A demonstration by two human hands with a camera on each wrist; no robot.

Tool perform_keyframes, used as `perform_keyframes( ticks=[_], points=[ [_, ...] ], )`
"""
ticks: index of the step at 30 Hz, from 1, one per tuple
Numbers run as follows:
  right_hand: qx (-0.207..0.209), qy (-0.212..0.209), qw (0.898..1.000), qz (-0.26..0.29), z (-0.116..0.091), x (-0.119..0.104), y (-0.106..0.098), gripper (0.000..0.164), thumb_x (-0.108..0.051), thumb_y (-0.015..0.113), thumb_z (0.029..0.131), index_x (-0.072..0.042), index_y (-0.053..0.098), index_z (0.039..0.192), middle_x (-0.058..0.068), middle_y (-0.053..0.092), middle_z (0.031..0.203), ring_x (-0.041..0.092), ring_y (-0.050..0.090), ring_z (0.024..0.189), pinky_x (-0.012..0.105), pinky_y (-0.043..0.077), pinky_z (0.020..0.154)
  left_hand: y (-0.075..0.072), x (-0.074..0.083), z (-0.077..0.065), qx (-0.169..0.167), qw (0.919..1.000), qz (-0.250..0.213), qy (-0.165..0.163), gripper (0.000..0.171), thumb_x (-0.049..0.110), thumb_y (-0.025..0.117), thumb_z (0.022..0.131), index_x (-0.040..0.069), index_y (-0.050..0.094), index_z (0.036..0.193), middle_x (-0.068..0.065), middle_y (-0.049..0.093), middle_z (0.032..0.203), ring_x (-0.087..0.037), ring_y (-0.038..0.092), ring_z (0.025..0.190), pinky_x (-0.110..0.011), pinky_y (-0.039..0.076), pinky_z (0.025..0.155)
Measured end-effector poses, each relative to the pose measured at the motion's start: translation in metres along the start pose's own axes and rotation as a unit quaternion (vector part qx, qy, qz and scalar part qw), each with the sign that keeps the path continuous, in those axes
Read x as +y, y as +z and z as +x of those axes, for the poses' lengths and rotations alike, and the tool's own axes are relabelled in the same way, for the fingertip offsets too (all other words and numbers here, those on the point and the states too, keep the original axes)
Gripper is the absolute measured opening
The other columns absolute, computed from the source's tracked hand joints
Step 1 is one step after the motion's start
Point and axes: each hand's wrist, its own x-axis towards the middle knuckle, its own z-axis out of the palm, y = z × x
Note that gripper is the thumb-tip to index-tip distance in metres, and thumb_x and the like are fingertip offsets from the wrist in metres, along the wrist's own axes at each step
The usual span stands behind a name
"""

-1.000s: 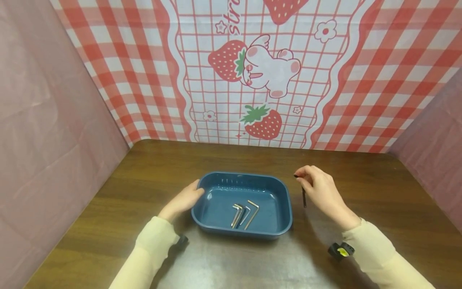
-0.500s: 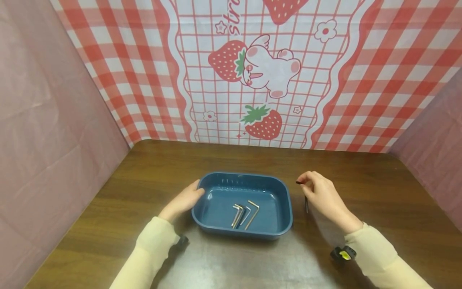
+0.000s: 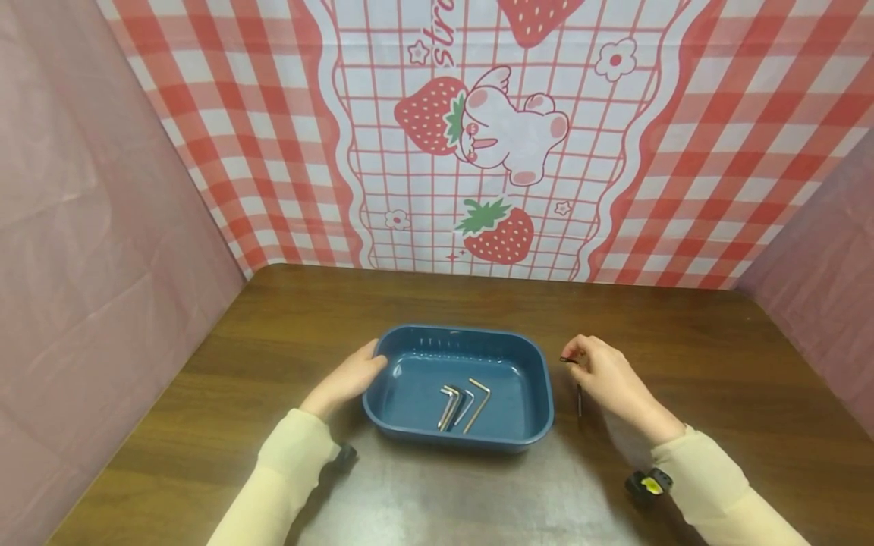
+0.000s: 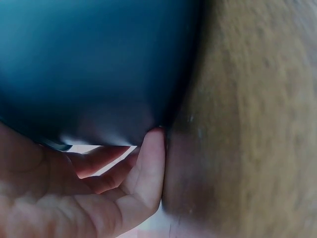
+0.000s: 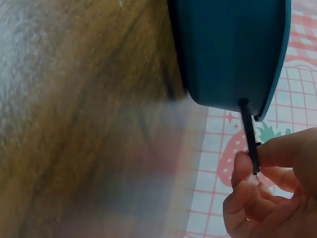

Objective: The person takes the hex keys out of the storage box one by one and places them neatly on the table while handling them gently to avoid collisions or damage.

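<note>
A blue rectangular tray point(image 3: 410, 413) stands on the table, with several L-shaped hex keys point(image 3: 476, 406) bunched on its floor, most of them metallic and one dark. At its left end my left hand point(image 3: 348, 377) holds on, thumb over the rim and the other fingers along the outer wall; the left wrist view shows fingertips point(image 4: 154, 141) against the tray's side, low by the tabletop. Just right of the tray, my right hand point(image 3: 606, 375) pinches a black hex key point(image 5: 250, 141) between thumb and fingers. One arm of that key points down toward the table.
Brown wood table point(image 3: 287, 311) surrounds the tray. A red-and-white strawberry cloth point(image 3: 478, 174) hangs behind it, and pinkish cloths point(image 3: 136, 250) close off both sides. A black wrist device point(image 3: 649, 484) sits under the right sleeve.
My right hand has come down and slightly nearer the front edge with the black hex key, which has turned a little. The left hand and tray stay put.
</note>
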Motion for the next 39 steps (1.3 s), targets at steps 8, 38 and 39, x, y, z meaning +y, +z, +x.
perform_keyframes(
  ticks=[8, 38, 39],
  points=[
    [-0.025, 0.007, 1.000, 0.004, 0.000, 0.001, 0.004, 0.013, -0.001, 0.060, 0.076, -0.008, 0.060, 0.087, 0.002, 0.058, 0.076, 0.010, 0.053, 0.065, 0.025, 0.044, 0.057, 0.000, -0.001, 0.000, 0.004, 1.0000, 0.001, 0.006, 0.039, 0.016, 0.037, 0.090, 0.000, 0.044, 0.126, -0.017, 0.052, 0.123, -0.031, 0.049, 0.113, -0.049, 0.037, 0.097],
    [-0.055, 0.020, 0.998, 0.007, -0.004, 0.009, 0.023, 0.008, -0.007, 0.067, 0.076, -0.010, 0.061, 0.081, -0.002, 0.052, 0.067, 0.004, 0.048, 0.047, 0.022, 0.040, 0.053, 0.001, 0.000, -0.001, 0.010, 0.9999, -0.005, 0.001, 0.041, 0.016, 0.039, 0.089, 0.000, 0.044, 0.126, -0.018, 0.051, 0.125, -0.032, 0.048, 0.116, -0.049, 0.035, 0.099],
    [-0.053, 0.017, 0.998, 0.004, -0.004, 0.009, 0.023, 0.008, -0.007, 0.067, 0.076, -0.010, 0.061, 0.080, -0.002, 0.052, 0.067, 0.004, 0.048, 0.050, 0.022, 0.040, 0.054, 0.001, 0.000, -0.001, 0.011, 0.9999, -0.006, -0.001, 0.040, 0.016, 0.039, 0.089, 0.001, 0.045, 0.126, -0.017, 0.052, 0.124, -0.032, 0.048, 0.115, -0.049, 0.035, 0.099]
  ],
)
